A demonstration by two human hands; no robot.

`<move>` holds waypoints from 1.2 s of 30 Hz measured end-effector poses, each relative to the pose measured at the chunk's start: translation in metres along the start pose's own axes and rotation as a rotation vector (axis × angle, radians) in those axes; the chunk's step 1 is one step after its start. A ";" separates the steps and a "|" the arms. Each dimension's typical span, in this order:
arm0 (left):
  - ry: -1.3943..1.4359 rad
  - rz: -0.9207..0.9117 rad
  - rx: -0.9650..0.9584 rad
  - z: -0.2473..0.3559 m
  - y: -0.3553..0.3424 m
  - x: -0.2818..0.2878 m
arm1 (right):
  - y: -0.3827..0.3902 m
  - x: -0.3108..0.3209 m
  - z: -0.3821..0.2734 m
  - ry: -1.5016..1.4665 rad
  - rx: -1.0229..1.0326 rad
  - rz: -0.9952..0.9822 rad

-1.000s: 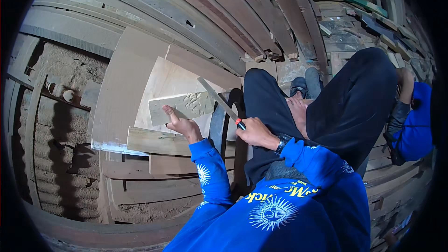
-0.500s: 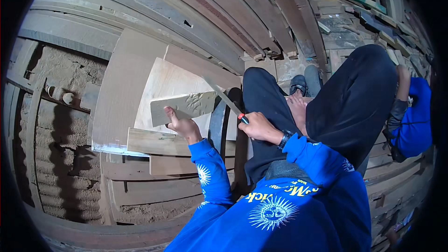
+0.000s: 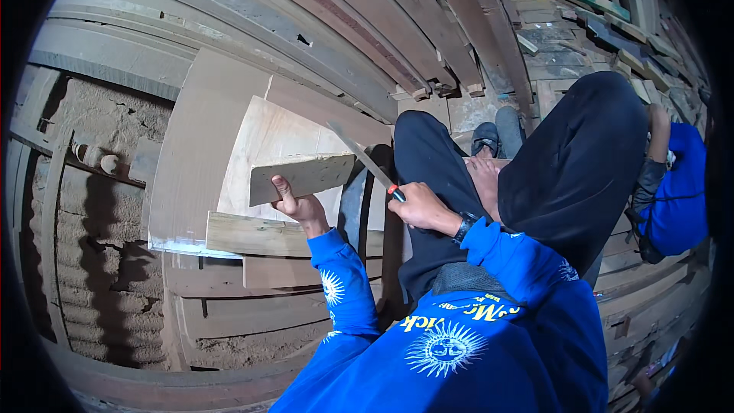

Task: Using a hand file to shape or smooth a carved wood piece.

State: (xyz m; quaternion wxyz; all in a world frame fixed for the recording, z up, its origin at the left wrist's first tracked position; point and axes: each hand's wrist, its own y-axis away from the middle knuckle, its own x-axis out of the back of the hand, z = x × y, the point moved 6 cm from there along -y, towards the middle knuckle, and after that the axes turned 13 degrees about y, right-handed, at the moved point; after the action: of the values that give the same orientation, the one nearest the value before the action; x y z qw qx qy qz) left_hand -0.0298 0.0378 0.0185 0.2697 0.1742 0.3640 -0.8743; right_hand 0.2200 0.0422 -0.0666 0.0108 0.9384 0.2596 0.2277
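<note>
My left hand [image 3: 300,208] grips a flat wooden block [image 3: 306,180] by its near left part, thumb across the face turned up. That face looks plain, and light falls along its far edge. My right hand [image 3: 424,208] is closed round the black and red handle of a long, narrow metal file [image 3: 365,156]. The file slants up and left, its tip close to the far right corner of the block. Whether the two touch I cannot tell. Beneath the block lies a pale wooden board [image 3: 256,134].
A wooden strip [image 3: 256,234] lies just below the block. Stacked long planks [image 3: 252,23] fill the far side. My bent legs [image 3: 569,160] are right of the work. A blue bundle [image 3: 676,191] is at the far right, and a rough wall [image 3: 107,260] at the left.
The block has been turned in my left hand: its carved face showed before, and a plain face shows now. The file remains in my right hand, almost in the same place.
</note>
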 end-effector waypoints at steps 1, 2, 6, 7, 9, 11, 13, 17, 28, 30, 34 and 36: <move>0.003 -0.002 -0.010 0.002 0.001 -0.005 | 0.000 -0.001 0.000 -0.001 0.000 0.001; 0.007 -0.004 -0.020 0.003 0.002 -0.008 | -0.001 -0.002 -0.003 0.046 0.041 0.035; -0.008 -0.023 -0.033 0.005 0.001 -0.009 | 0.003 -0.003 -0.016 0.108 0.125 0.096; -0.008 -0.023 -0.032 0.004 0.001 -0.007 | 0.003 -0.002 -0.016 0.098 0.122 0.093; -0.011 -0.019 -0.033 0.002 0.001 -0.006 | -0.002 -0.002 -0.009 0.110 0.136 0.105; -0.004 -0.007 -0.026 0.002 0.002 -0.007 | -0.004 -0.001 0.001 0.022 0.038 0.045; -0.009 -0.011 -0.030 0.003 0.003 -0.007 | -0.003 -0.003 0.004 -0.009 -0.022 -0.008; -0.001 -0.027 -0.019 0.001 0.001 -0.003 | 0.001 -0.008 -0.010 0.111 0.108 0.085; -0.036 -0.009 -0.016 0.003 0.002 -0.006 | 0.000 -0.005 -0.005 0.133 0.133 0.121; -0.031 -0.016 -0.019 0.003 0.001 -0.006 | 0.005 -0.002 -0.016 0.121 0.167 0.132; -0.014 0.001 -0.005 0.002 0.003 -0.009 | 0.002 0.000 -0.012 0.133 0.178 0.163; -0.021 0.007 -0.021 0.003 0.003 -0.009 | -0.002 0.003 -0.005 0.138 0.169 0.194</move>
State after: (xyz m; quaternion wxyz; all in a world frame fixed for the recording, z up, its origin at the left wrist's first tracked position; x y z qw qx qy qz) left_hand -0.0213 0.0374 0.0236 0.2780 0.1636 0.3696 -0.8714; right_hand 0.2190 0.0448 -0.0611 -0.1085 0.9387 0.1862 0.2691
